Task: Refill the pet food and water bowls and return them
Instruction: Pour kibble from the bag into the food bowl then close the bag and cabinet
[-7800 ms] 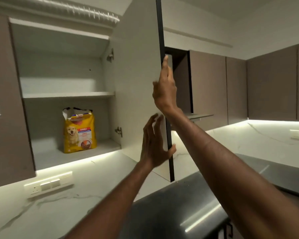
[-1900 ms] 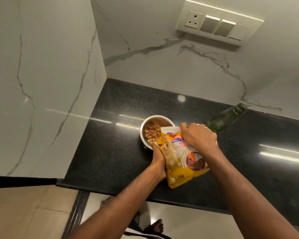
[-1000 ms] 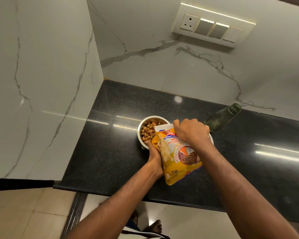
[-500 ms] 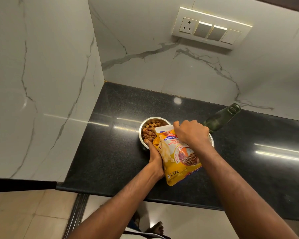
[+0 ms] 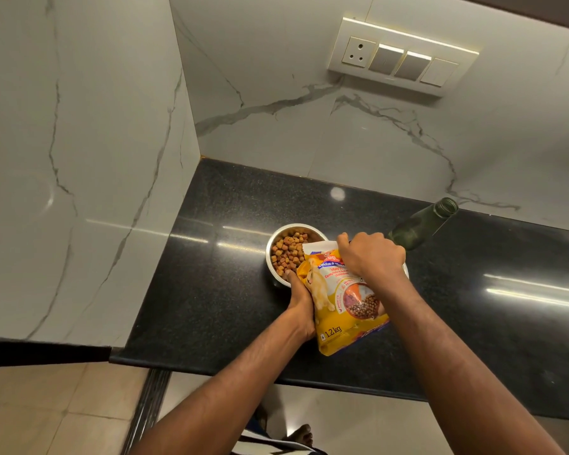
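A yellow dog food bag (image 5: 339, 303) is tipped over a steel bowl (image 5: 273, 238) on the black counter (image 5: 227, 290). Brown kibble (image 5: 288, 251) lies heaped in the bowl. My left hand (image 5: 301, 307) grips the bag's left side, its fingertips at the bowl's rim. My right hand (image 5: 370, 254) pinches the bag's open top edge. A sliver of a second steel bowl's rim (image 5: 406, 270) shows behind my right wrist; what it holds is hidden.
An open green glass bottle (image 5: 421, 224) stands just behind my right hand. Marble walls close the counter at the left and back, with a socket and switch plate (image 5: 398, 57) above. The counter's front edge runs below the bag; tiled floor lies below.
More kibble has filled the bowl over the last two seconds. The bag and both hands have stayed tipped over the bowl. Well before that, I stood at the open cupboard holding the bag.
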A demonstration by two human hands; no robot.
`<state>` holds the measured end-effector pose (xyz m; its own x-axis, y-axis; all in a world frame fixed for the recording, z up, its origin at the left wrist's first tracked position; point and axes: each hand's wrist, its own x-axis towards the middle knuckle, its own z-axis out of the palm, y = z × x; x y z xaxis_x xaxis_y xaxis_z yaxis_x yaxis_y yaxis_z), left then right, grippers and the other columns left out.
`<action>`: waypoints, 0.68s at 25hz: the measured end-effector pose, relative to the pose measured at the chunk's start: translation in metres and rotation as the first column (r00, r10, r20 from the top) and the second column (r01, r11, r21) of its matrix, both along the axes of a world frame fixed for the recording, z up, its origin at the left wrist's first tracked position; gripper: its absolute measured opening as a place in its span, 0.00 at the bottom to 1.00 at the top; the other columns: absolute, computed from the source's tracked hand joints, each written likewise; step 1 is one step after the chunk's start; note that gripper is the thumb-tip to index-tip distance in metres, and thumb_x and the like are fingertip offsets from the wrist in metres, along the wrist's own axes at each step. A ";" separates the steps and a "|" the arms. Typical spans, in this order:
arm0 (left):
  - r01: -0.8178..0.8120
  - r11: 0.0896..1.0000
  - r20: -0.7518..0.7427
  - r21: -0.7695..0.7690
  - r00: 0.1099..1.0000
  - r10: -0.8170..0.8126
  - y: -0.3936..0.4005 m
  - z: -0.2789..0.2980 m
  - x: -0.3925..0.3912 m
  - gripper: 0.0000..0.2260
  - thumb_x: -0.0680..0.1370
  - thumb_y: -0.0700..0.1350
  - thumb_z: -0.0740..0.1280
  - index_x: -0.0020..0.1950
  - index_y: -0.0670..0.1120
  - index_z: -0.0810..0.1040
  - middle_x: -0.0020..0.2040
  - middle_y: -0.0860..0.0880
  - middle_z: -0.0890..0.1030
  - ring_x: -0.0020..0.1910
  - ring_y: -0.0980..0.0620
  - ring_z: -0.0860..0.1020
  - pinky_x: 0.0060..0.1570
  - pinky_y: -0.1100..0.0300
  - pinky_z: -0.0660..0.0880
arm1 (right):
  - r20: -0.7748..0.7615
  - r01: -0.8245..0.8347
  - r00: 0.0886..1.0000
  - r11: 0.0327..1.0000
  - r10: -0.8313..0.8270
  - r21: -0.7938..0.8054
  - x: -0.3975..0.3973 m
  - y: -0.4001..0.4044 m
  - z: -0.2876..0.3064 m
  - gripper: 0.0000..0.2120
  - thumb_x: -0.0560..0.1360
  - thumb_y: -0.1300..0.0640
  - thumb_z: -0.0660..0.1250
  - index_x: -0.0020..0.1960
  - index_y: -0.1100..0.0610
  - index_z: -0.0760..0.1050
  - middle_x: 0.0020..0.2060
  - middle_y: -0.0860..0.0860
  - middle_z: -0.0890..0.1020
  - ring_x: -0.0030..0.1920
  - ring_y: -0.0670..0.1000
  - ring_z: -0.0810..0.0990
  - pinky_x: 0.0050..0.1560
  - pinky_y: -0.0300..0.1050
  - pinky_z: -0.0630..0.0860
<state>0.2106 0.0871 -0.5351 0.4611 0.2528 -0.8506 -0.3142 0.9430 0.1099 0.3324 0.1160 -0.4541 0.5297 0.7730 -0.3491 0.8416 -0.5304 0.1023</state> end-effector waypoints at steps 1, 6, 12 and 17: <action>0.003 1.000 0.001 -0.004 1.000 -0.003 0.000 0.000 0.001 0.44 0.76 0.79 0.42 0.57 0.49 0.84 0.52 0.37 0.89 0.58 0.33 0.84 0.55 0.33 0.78 | 0.003 0.010 1.000 1.000 -0.010 0.006 0.001 0.001 -0.001 0.29 0.86 0.37 0.51 0.62 0.56 0.82 0.59 0.58 0.84 0.57 0.58 0.83 0.51 0.55 0.72; -0.013 1.000 0.010 -0.029 1.000 0.013 0.001 -0.002 0.007 0.44 0.75 0.80 0.43 0.57 0.48 0.84 0.52 0.36 0.88 0.57 0.32 0.83 0.52 0.33 0.78 | 0.023 0.016 1.000 0.999 -0.017 0.028 0.004 0.002 -0.005 0.29 0.86 0.37 0.52 0.61 0.56 0.82 0.57 0.58 0.85 0.55 0.58 0.84 0.50 0.54 0.71; -0.014 1.000 0.017 0.005 1.000 0.014 0.000 -0.003 0.007 0.45 0.75 0.81 0.43 0.60 0.50 0.85 0.52 0.36 0.89 0.56 0.33 0.84 0.50 0.35 0.80 | 0.013 0.002 1.000 1.000 -0.002 0.014 0.006 0.001 -0.001 0.28 0.86 0.38 0.51 0.62 0.57 0.82 0.58 0.58 0.84 0.57 0.59 0.83 0.51 0.54 0.70; -0.034 0.999 0.010 0.005 0.999 0.034 0.002 -0.001 0.008 0.44 0.75 0.80 0.44 0.59 0.49 0.84 0.50 0.36 0.89 0.54 0.34 0.84 0.48 0.36 0.80 | 0.014 0.016 1.000 0.999 -0.017 0.043 0.007 0.003 -0.002 0.30 0.86 0.36 0.52 0.60 0.57 0.83 0.57 0.58 0.84 0.55 0.58 0.84 0.50 0.53 0.70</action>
